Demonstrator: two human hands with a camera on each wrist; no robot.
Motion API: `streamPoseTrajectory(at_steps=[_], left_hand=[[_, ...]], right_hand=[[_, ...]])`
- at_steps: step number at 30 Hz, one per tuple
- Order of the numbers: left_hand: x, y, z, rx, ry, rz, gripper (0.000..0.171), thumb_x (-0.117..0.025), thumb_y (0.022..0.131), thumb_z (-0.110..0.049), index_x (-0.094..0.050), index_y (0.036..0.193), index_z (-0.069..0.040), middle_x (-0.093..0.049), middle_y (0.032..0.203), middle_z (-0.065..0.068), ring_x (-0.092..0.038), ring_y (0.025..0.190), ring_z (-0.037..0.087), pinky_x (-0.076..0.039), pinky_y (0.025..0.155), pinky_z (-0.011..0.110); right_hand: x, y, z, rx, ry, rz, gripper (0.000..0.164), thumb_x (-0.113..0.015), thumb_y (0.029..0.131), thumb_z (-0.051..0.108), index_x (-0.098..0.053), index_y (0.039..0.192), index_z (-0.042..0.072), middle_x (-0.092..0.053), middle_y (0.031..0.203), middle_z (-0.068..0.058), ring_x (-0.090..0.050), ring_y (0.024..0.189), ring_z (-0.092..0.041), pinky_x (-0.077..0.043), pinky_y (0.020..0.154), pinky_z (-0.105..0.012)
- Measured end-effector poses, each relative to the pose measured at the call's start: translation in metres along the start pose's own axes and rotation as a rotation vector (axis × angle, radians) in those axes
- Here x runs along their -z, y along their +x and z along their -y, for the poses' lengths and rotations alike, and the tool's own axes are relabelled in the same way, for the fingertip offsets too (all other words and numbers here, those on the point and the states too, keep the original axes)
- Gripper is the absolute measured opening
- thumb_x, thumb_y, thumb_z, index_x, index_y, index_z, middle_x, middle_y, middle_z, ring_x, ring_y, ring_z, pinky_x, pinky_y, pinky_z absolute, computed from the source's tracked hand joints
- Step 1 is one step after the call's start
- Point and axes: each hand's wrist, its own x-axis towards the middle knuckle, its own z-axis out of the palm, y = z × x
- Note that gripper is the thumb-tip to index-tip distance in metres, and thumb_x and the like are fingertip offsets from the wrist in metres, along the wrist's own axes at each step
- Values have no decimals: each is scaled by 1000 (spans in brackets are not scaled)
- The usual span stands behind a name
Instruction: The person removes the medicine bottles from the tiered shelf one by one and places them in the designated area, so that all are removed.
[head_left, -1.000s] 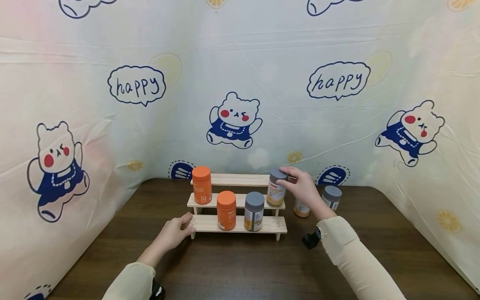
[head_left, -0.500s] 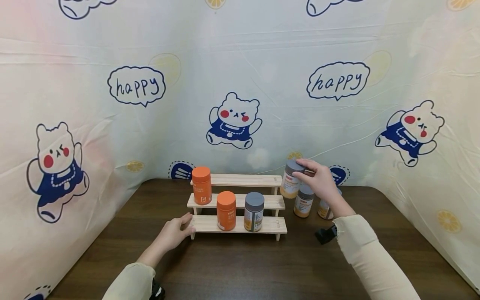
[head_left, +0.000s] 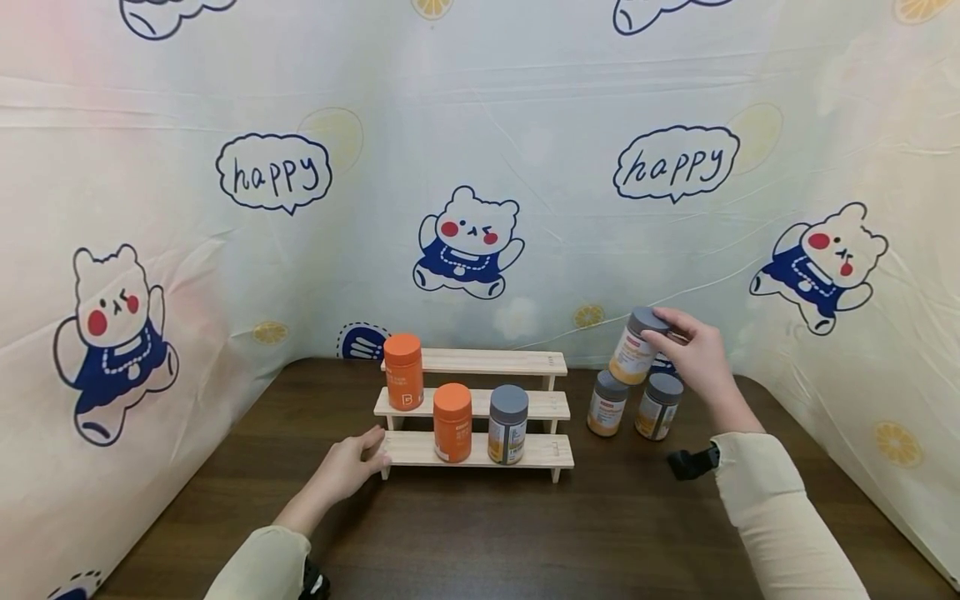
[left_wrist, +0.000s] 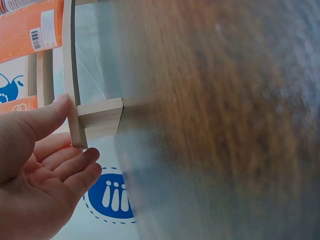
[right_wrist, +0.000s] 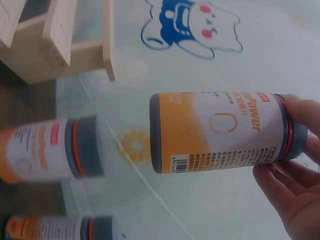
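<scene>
An orange-and-white jar (head_left: 633, 350), grey lid on, is tilted in mid-air toward the tabletop's (head_left: 480, 533) back right corner; a pale three-step wooden stand (head_left: 480, 362) stands upright near the back edge.

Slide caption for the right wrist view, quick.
Right hand grips an orange-and-white jar by its gray lid, with two similar jars and part of the wooden rack in view.

Right-wrist view: the right hand (right_wrist: 295, 200), cut off by the right edge, hid part of the gray cap (right_wrist: 299, 142) of the held jar (right_wrist: 220, 132). Left-wrist view: the left hand (left_wrist: 40, 175) was cut off by the left edge; the tabletop (left_wrist: 215, 125) was blurred. Head view: fine print on the orange jars (head_left: 453, 427) was unreadably small.
</scene>
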Motion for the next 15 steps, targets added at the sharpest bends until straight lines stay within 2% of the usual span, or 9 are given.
streamPoseTrajectory(at_steps=[4, 10, 15], left_hand=[[0, 0, 0, -4, 1, -5, 54, -62, 89, -18, -44, 133, 6, -38, 138, 22, -37, 124, 38, -32, 97, 53], [0, 0, 1, -6, 0, -5, 54, -63, 89, -18, -44, 133, 6, -38, 138, 22, -37, 124, 38, -32, 97, 53], [0, 0, 0, -9, 3, -4, 54, -63, 89, -19, -43, 133, 6, -38, 138, 22, -37, 124, 38, -32, 97, 53]], right_hand=[[12, -2, -9, -47, -8, -28, 53, -62, 89, 29, -50, 131, -1, -49, 127, -19, -50, 110, -29, -46, 82, -20], [29, -4, -25, -88, 1, -98, 54, -62, 89, 27, -48, 130, -5, -47, 127, -22, -51, 101, -8, -41, 74, -7], [41, -7, -41, -128, -34, -158, 55, -62, 89, 28, -48, 130, -5, -47, 127, -24, -50, 97, -3, -41, 72, -6]])
